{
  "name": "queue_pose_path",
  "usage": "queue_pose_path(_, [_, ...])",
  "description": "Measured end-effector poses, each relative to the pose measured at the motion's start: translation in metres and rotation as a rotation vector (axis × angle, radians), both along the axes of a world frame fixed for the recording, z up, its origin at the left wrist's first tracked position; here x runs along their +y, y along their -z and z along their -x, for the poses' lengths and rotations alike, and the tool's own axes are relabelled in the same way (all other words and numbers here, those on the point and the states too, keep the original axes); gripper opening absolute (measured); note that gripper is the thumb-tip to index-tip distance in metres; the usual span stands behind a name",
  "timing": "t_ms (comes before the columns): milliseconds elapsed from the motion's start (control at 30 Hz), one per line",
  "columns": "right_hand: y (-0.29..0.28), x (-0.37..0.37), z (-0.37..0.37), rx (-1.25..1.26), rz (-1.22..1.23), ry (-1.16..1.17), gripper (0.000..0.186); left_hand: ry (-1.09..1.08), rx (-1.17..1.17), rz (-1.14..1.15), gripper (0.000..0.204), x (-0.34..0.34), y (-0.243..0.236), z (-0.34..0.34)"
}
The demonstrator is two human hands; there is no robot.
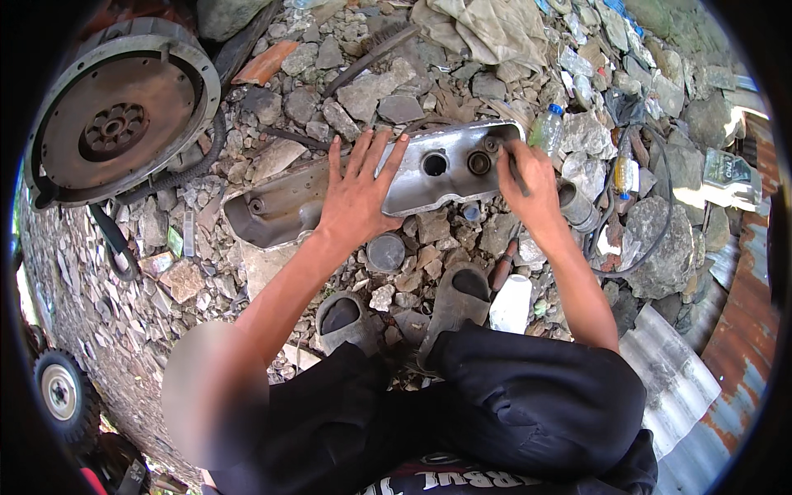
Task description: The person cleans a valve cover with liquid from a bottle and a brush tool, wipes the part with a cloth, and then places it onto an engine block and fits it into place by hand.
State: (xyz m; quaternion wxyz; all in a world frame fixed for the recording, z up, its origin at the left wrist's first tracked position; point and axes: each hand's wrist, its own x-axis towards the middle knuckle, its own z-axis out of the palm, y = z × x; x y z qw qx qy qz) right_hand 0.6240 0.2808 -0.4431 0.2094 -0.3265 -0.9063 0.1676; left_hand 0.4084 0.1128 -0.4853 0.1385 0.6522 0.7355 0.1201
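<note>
A long silver metal cover (404, 177) lies lengthwise across the rubble in front of me, with a dark round hole and fitted rings at its right part. My left hand (359, 186) rests across its middle with fingers spread, the thumb at the near edge. My right hand (532, 181) is closed on a thin dark tool (517, 175) at the cover's right end, beside a small bolt seat (490, 143). The tool's tip is hard to make out under my fingers.
A rusty flywheel housing (120, 66) stands at upper left beside a hose. Rocks, plastic bottles (547, 132), a black cable, a grey can (575, 206) and a cloth surround the cover. Corrugated sheets (738, 330) lie at right, a small wheel (62, 388) at lower left.
</note>
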Motion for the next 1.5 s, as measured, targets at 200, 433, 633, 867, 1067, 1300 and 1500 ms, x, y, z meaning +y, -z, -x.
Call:
queue_pose_path(200, [-0.018,-0.005,-0.009,-0.003,0.353,0.166,0.015,0.023,0.022,0.077,0.129,0.0,-0.005,0.003])
queue_pose_path(433, [0.001,0.013,-0.084,0.613,0.688,0.663,0.028,0.045,-0.146,-0.117,0.106,-0.004,-0.007,0.02])
queue_pose_path(633, [0.07,0.026,-0.126,0.635,1.313,0.891,0.039,0.008,-0.203,-0.188,0.075,-0.011,-0.01,0.043])
queue_pose_path(867, [-0.012,0.01,-0.058,-0.447,0.594,0.41,0.057,-0.234,-0.24,-0.312,0.057,-0.048,-0.016,0.087])
queue_pose_path(1067, [-0.034,0.09,0.035,0.073,0.021,0.216,0.031,-0.667,-0.333,-0.382,0.042,-0.104,-0.008,0.124])
queue_pose_path(1300, [0.063,0.218,0.079,-0.486,-0.43,-0.002,0.047,-1.321,-1.105,-0.537,0.064,-0.154,0.064,0.109])
queue_pose_path(1500, [0.032,0.209,0.102,0.254,0.185,0.288,0.04,-1.387,-1.405,-0.433,0.085,-0.154,0.068,0.113])
